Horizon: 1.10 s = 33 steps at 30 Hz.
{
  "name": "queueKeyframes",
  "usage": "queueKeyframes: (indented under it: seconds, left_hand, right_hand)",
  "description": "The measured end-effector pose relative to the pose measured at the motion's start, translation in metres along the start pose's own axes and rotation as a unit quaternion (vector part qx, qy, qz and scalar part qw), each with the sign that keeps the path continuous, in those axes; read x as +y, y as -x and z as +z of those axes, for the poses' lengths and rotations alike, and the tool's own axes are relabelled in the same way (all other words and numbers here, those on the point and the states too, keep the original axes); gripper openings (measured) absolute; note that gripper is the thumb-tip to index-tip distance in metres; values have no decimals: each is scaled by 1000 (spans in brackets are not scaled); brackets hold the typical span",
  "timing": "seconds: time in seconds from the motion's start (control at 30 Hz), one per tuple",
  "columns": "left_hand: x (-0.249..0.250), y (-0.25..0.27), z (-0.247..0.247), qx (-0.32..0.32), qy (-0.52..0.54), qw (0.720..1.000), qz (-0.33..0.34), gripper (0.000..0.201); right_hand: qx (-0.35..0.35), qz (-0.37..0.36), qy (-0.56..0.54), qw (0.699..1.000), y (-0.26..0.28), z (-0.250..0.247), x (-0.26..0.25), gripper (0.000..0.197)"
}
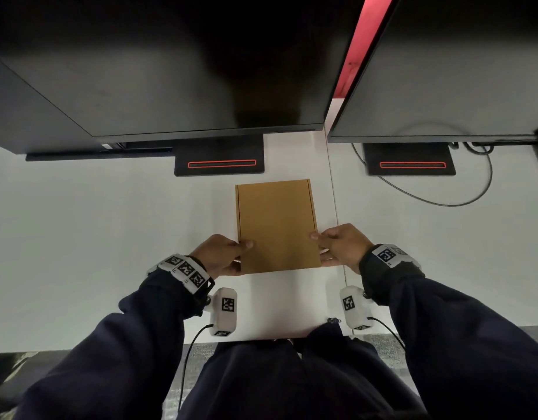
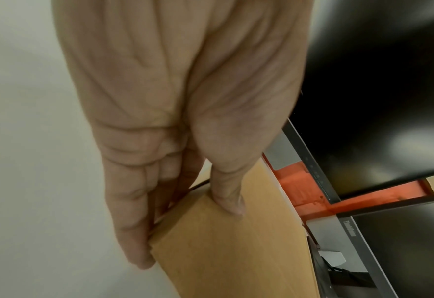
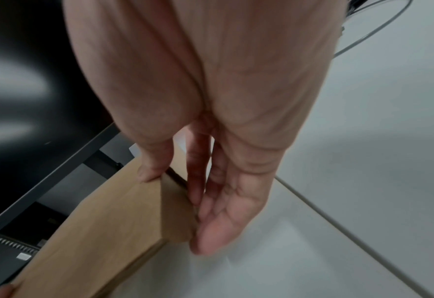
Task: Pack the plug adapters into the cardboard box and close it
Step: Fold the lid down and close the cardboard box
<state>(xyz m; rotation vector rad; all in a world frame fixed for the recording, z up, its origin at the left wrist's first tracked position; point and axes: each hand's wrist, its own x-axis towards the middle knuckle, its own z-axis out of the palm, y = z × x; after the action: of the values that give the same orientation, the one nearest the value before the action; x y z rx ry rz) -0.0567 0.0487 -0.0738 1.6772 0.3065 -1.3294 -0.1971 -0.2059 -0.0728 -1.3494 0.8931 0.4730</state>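
Observation:
A flat brown cardboard box (image 1: 276, 225) lies shut on the white desk (image 1: 110, 237), its long side running away from me. My left hand (image 1: 231, 256) pinches its near left edge, thumb on the lid and fingers down the side wall. In the left wrist view the left hand (image 2: 185, 233) holds the box (image 2: 236, 262) the same way. My right hand (image 1: 331, 247) grips the near right edge likewise. In the right wrist view the right hand (image 3: 177, 207) has its thumb on the lid of the box (image 3: 96, 231). No plug adapters show.
Two dark monitors (image 1: 176, 71) (image 1: 458, 71) hang over the back of the desk on black stands (image 1: 219, 159) (image 1: 410, 160). A thin cable (image 1: 461, 201) loops at the back right. A seam (image 1: 334, 207) runs beside the box. The desk's front edge (image 1: 79, 351) is near my body.

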Motion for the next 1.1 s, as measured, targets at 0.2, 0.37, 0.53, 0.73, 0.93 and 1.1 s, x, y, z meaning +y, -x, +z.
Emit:
queueKeyframes:
  seconds: [0.2,0.37,0.53,0.73,0.93,1.1]
  left_hand:
    - [1,0,1,19,7,1000,14,40]
    - [3,-2,4,27,41,999,13,39]
    - [2,-10,0,52,26,998,38,38]
    - [2,-16,-4,95,-55,991,73,47]
    - [18,-15,-5,171,-388,868,257,99]
    - [42,-15,-6,159,-592,722,322,80]
  right_hand:
    - [16,-20,-27,999,-7,1,5,29]
    - [57,-42,-52,996,-13,3,11,29]
    - [79,-46,-55,994,-13,4,14,29]
    - [81,5,-132,988,-11,10,9,28]
    - [200,-156,243,936,-11,1,-3,42]
    - [135,-259,495,818,-23,-4,-11,80]
